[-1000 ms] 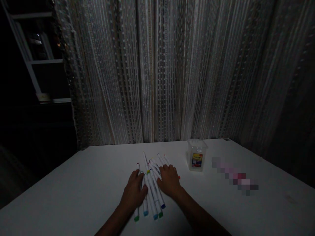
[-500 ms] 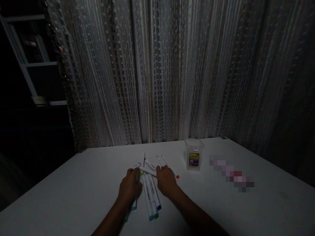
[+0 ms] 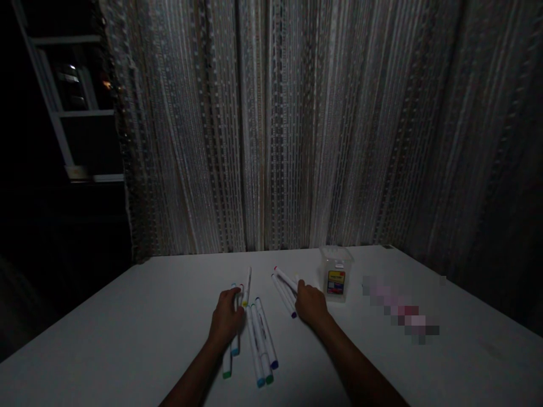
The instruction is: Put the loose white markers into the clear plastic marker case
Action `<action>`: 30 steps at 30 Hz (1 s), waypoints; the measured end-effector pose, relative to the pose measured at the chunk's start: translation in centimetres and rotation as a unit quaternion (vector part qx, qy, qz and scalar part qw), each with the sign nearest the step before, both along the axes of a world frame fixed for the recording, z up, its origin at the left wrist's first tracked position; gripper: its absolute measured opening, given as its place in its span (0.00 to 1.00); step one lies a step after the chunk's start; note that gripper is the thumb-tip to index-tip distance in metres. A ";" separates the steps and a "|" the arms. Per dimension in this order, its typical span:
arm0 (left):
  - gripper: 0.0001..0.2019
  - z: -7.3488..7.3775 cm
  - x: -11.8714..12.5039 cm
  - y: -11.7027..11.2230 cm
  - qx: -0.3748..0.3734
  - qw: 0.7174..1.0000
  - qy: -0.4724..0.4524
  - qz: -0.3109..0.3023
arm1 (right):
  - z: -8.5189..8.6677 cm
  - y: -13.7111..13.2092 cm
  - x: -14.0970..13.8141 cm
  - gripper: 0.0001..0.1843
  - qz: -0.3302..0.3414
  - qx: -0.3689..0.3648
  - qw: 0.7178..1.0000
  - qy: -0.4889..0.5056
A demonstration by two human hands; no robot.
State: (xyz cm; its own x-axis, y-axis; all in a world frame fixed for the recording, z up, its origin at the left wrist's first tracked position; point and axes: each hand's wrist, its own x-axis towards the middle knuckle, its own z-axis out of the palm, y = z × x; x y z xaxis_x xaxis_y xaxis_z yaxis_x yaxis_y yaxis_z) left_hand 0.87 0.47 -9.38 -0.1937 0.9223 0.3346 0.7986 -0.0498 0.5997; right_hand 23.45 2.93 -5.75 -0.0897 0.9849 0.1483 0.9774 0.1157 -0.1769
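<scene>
Several white markers with coloured caps lie on a white table (image 3: 127, 333) in dim light. My left hand (image 3: 226, 318) rests palm down on the left group of markers (image 3: 261, 339), fingers curled over a few of them. Another marker (image 3: 247, 285) points away from its fingertips. My right hand (image 3: 311, 304) lies further right, fingers bent over a smaller group of markers (image 3: 283, 288) with red and dark caps. A clear plastic container (image 3: 336, 273) with a yellow label stands just right of my right hand.
A striped curtain (image 3: 297, 124) hangs right behind the table's far edge. A dark shelf unit (image 3: 63, 107) stands at the back left. A blurred-out patch (image 3: 403, 308) lies on the table right of the container.
The markers have been split into two groups. My right hand has slid right toward the container with a few markers, while my left hand stayed on the left group.
</scene>
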 end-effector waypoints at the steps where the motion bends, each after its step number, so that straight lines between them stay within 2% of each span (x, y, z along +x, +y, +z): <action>1: 0.21 -0.1 0.1 0.1 0.001 1.000 0.001 -0.001 | -0.1 0.0 0.0 0.22 0.001 -0.001 1.000 -0.003; 8: 0.20 -0.8 0.6 1.0 -0.008 1.000 0.023 0.001 | -0.3 -1.3 -1.1 0.22 0.023 -0.010 0.999 -0.023; 12: 0.21 -1.1 0.9 1.3 -0.018 0.999 0.043 0.001 | -0.2 -2.5 -2.0 0.26 0.028 -0.015 0.999 -0.013; 17: 0.19 -1.3 1.1 1.7 -0.012 0.997 0.060 -0.041 | -0.5 -3.7 -3.4 0.29 0.049 -0.008 0.999 0.013; 23: 0.23 -1.5 1.1 1.8 0.019 0.988 0.082 -0.130 | -0.8 -4.7 -5.1 0.37 0.091 -0.091 0.990 0.065; 30: 0.22 -0.5 0.9 1.4 -0.039 0.976 0.110 -0.184 | -1.4 -4.7 -5.5 0.41 0.136 -0.093 0.983 0.077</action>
